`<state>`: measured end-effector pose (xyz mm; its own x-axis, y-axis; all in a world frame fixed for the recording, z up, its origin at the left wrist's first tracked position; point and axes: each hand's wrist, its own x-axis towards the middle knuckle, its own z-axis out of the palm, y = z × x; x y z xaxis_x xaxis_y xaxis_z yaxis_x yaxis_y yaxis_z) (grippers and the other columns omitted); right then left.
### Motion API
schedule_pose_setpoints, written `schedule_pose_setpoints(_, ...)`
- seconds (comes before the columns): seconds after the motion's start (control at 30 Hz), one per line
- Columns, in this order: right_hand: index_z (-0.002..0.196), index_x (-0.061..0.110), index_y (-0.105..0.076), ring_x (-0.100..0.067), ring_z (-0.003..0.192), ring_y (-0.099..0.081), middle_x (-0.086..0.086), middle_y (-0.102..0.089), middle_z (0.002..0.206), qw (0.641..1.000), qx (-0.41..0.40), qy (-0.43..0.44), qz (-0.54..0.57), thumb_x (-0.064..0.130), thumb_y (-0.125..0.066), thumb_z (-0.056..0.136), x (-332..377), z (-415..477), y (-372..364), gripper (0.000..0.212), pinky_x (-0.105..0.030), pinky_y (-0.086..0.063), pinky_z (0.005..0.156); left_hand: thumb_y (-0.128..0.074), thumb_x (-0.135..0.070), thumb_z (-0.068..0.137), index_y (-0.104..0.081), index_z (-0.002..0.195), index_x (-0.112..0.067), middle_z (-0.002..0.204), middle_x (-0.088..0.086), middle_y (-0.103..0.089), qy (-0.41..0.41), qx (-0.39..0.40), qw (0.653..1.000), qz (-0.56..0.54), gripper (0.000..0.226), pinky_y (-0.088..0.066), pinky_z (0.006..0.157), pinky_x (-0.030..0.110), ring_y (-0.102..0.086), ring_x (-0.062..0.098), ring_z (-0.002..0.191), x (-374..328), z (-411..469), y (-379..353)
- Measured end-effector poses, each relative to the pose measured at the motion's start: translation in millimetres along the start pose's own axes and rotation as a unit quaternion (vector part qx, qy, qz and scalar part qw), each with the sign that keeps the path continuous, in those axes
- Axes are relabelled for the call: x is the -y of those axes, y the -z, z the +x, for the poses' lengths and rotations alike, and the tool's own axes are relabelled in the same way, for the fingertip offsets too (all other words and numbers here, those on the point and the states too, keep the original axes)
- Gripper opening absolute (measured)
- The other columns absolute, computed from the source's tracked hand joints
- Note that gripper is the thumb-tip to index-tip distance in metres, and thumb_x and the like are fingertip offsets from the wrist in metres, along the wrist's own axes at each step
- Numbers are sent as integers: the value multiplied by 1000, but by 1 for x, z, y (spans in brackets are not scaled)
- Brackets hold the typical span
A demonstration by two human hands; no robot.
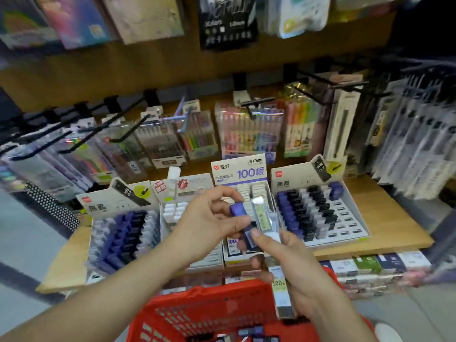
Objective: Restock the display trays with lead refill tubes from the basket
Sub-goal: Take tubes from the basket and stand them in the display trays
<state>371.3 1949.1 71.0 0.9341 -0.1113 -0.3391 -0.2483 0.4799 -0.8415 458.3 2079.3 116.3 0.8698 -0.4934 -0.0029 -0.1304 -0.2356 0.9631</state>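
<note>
L hand [209, 218]: thumb+fingers pinch cap end of small blue plastic lead tube [238, 210], long axis down-right into R hand [296, 265], fingers clamped on bundle of clear tubes [265, 218]. Blue/black-stocked card tray [291, 181] lies right, nearer R hand

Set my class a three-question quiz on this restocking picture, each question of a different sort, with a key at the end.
1. True or false: the right hand holds nothing.
2. What does the left hand pinch in its fingers? A. a blue rectangular plastic lead refill tube; B. a yellow highlighter; C. a black metal hook.
3. Fill in: the white card header standing just beyond the hands shows the large blue number ___.

Key
1. False: it grips a bunch of lead refill tubes.
2. A.
3. 100.
</note>
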Motion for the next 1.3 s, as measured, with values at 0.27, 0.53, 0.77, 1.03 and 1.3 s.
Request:
schedule_pose_setpoints(0.27,86,10,-60,-17,54,-52,-5,-59,63,979,-155,74,113,7,-74,83,0,18,71,14,-23,-38,39,-74,-8,81,-74,77,-20,69,3,-70,10,50,991,122,13,-58,72,40,-65,16,62,-8,49,-72)
schedule_pose_setpoints(0.53,89,11,-58,-15,41,-39,-2,-50,52,911,-360,92,179,31,-63,95,-4,17,131,21,-30,-35,42,-79,-13,75,-70,73,-27,65,-3,-67,-73,15,972,221,17,-56,69,31,-62,12,60,-15,122,-144)
schedule_pose_setpoints(0.77,96,11,-53,-16,49,-47,-6,-48,64,876,-280,78,384,2,-52,91,-1,15,158,10,-27,-40,44,-64,-13,89,-73,105,-13,106,3,-72,-166,14,910,380,19,-28,94,9,-57,14,107,10,159,-199)
schedule_pose_setpoints(1.03,106,7,-65,-27,84,-74,-11,-76,95,875,-276,88,389,15,-55,98,4,15,156,15,-41,-55,74,-62,-19,89,-70,104,-16,98,7,-72,-183,46,868,459,17,-51,83,34,-63,26,94,34,175,-213)
schedule_pose_setpoints(1.3,109,7,-60,-21,62,-72,-12,-75,75,874,-275,93,389,18,-54,99,10,9,156,16,-29,-56,49,-56,0,85,-74,100,-20,99,8,-64,-220,84,820,521,31,-52,77,39,-59,30,92,47,194,-226)
